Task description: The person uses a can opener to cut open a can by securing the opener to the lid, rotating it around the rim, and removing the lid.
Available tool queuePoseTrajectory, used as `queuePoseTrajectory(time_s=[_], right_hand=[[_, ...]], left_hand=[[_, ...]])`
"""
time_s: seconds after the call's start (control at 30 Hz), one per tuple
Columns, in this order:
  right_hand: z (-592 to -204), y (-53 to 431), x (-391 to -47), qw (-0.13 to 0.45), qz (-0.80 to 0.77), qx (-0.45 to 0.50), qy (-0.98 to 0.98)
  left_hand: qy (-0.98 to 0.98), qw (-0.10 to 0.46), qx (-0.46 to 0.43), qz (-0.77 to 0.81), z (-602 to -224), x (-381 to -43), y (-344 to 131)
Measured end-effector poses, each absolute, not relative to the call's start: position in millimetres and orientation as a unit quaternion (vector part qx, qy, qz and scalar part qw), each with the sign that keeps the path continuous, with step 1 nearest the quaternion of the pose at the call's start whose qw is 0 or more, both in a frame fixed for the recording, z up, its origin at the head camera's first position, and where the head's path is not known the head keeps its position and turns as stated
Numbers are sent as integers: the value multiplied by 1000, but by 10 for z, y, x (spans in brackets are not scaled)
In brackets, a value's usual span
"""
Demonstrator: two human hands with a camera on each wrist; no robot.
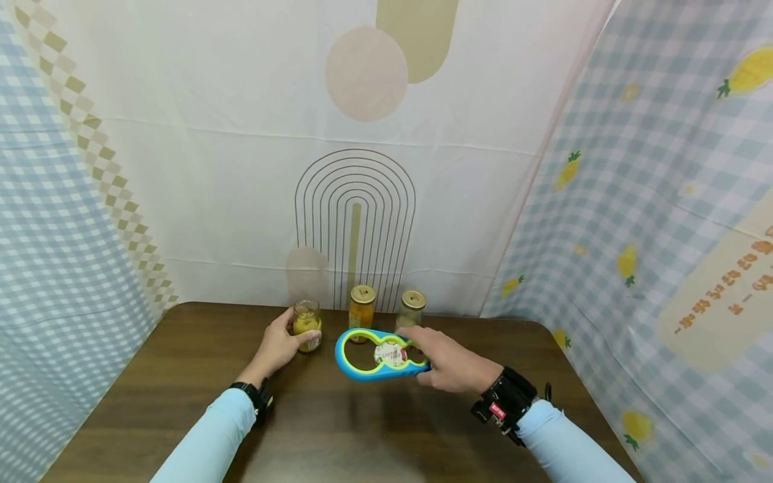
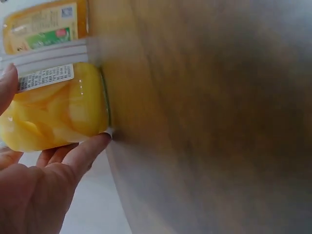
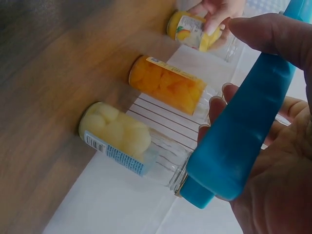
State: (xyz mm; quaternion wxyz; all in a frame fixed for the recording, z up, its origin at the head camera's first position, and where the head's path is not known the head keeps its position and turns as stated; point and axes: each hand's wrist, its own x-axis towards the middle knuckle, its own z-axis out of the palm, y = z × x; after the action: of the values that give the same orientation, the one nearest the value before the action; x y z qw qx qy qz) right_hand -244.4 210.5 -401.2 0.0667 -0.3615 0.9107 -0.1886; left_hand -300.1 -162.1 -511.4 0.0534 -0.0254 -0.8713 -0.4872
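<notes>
My left hand (image 1: 279, 343) holds a glass jar of yellow fruit pieces (image 1: 306, 323) around its side; no lid shows on its mouth. In the left wrist view the thumb and fingers lie on both sides of the jar (image 2: 58, 109), which stands on the table. My right hand (image 1: 453, 362) grips one end of a blue and lime-green multi-ring jar opener (image 1: 386, 373), held above the table. Behind the opener stand a jar of orange fruit (image 1: 361, 310) and a jar of pale round fruit (image 3: 112, 129), both with gold lids.
The dark wooden table (image 1: 290, 429) ends at a white patterned cloth (image 1: 241, 201) close behind the jars. Blue checked cloth (image 1: 604, 268) hangs at both sides.
</notes>
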Motion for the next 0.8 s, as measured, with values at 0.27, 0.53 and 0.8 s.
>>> queuePoseTrajectory(time_s=[0.27,0.53,0.8], right_hand=[[-3994,2136,-2458,51,-197,-359,911],[-4024,2110,-2481,57,-192,-368,908],[-4035,2125,-2490,60,-201,-363,908]], left_hand=[[-874,55,-29,-482,-5115,-3214,-1639],[-875,42,-25,-482,-5134,-3229,-1664],[-885,35,-36,-464,-5097,-3242,-1649]])
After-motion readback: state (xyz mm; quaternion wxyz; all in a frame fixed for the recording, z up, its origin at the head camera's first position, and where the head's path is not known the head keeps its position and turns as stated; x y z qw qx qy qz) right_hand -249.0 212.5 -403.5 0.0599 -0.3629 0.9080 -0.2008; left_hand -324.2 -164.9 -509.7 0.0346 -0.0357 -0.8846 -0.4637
